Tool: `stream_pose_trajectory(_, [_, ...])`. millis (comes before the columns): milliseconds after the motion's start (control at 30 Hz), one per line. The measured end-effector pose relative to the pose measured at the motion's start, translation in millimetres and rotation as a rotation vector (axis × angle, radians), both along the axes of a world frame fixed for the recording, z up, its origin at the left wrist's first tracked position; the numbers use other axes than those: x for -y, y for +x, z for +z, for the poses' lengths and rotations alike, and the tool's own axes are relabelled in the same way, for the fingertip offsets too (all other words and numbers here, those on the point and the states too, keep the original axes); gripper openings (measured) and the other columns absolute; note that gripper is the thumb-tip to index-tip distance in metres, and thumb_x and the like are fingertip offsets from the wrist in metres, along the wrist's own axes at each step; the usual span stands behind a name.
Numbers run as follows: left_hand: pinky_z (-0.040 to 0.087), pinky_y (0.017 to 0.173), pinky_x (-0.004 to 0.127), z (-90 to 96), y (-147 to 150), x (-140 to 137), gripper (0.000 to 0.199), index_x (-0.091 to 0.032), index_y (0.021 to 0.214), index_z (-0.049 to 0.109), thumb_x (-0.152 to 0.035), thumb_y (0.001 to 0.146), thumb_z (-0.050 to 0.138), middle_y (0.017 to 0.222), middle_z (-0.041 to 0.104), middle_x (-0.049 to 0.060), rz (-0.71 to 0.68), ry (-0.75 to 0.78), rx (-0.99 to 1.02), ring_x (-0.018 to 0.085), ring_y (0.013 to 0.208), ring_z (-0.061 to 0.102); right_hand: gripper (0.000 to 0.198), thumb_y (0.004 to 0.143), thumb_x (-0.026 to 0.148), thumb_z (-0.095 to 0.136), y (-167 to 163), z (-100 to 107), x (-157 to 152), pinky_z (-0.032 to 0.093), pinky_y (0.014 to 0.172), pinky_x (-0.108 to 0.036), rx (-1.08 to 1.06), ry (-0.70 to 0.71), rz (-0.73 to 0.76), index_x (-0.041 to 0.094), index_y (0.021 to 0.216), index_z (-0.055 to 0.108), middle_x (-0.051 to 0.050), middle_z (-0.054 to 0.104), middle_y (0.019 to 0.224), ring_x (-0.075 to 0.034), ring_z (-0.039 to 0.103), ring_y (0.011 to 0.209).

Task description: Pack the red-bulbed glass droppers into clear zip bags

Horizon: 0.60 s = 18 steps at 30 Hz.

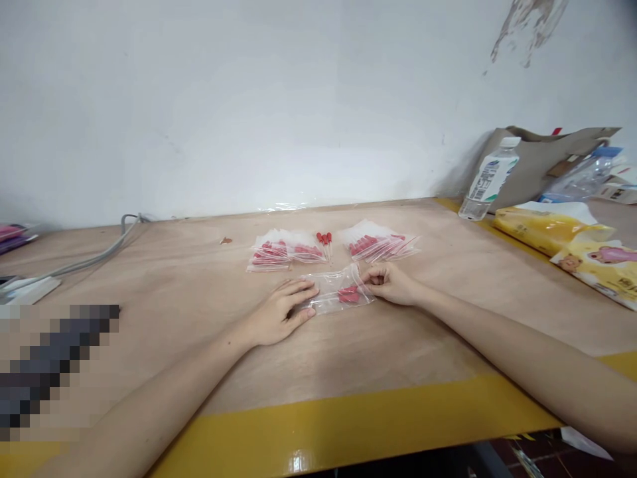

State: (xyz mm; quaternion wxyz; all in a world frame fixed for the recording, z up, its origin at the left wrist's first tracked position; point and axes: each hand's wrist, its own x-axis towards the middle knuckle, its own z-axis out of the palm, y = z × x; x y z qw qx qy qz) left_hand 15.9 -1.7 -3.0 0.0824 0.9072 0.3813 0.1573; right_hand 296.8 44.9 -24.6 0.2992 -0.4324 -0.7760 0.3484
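Note:
A clear plastic zip bag (326, 292) lies flat on the brown paper table covering, with red-handled pieces (348, 294) inside towards its right end. My left hand (283, 311) rests on the bag's left end, thumb and fingers stretched out and apart. At the right end, my right hand (391, 284) pinches the bag's edge between thumb and fingers. Just beyond the bag stand out several loose red-handled tools with thin metal shafts (324, 240). Filled bags with red handles (271, 252) overlap to their left, and another fanned group of filled bags (375, 242) lies to their right.
A water bottle (490, 179) stands at the right before a grey-brown bag (542, 159). Yellow soft packs (547, 226) lie nearer. A grey cable (107, 252) runs along the left. Yellow tape (348, 421) lines the front edge; a white wall (249, 99) rises behind.

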Motion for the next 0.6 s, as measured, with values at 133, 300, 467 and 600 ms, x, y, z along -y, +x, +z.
stream_pose_trajectory(133, [0.029, 0.106, 0.045, -0.4, 0, -1, 0.043, -0.023, 0.130, 0.047, -0.040, 0.092, 0.042, 0.137, 0.043, 0.008, -0.017, -0.002, 0.003, 0.024, 0.129, 0.036, 0.021, 0.071, 0.034, 0.058, 4, 15, 1, 0.035, 0.051, -0.021, 0.027, -0.073, 0.106, 0.015, 0.074, 0.066, 0.002, 0.057, 0.060, -0.009, 0.045, 0.052])
stream_pose_trajectory(300, [0.023, 0.109, 0.045, 1.6, 0, -2, 0.044, -0.019, 0.131, 0.046, -0.040, 0.092, 0.041, 0.139, 0.040, 0.009, -0.019, -0.045, -0.015, 0.023, 0.132, 0.031, 0.009, 0.069, 0.019, 0.055, 2, 50, -10, 0.040, 0.057, -0.023, 0.111, 0.096, -0.192, 0.015, 0.070, 0.063, -0.002, 0.063, 0.066, -0.012, 0.054, 0.060])
stream_pose_trajectory(467, [0.018, 0.110, 0.046, 3.3, 0, -2, 0.044, -0.022, 0.130, 0.047, -0.043, 0.092, 0.040, 0.141, 0.036, 0.007, -0.011, -0.079, -0.030, 0.023, 0.133, 0.029, 0.021, 0.073, 0.016, 0.052, -32, 64, -47, 0.043, 0.070, -0.023, 0.442, 0.262, -0.434, 0.012, 0.090, 0.064, -0.007, 0.068, 0.084, -0.016, 0.060, 0.078])
stream_pose_trajectory(600, [0.018, 0.111, 0.045, 3.6, -1, 0, 0.042, -0.025, 0.131, 0.045, -0.042, 0.095, 0.033, 0.142, 0.035, 0.004, -0.003, -0.092, -0.048, 0.021, 0.134, 0.026, 0.032, 0.077, 0.014, 0.050, -65, 59, -88, 0.043, 0.079, -0.025, 0.599, 0.229, -0.464, 0.006, 0.107, 0.059, -0.017, 0.064, 0.105, -0.021, 0.059, 0.098])
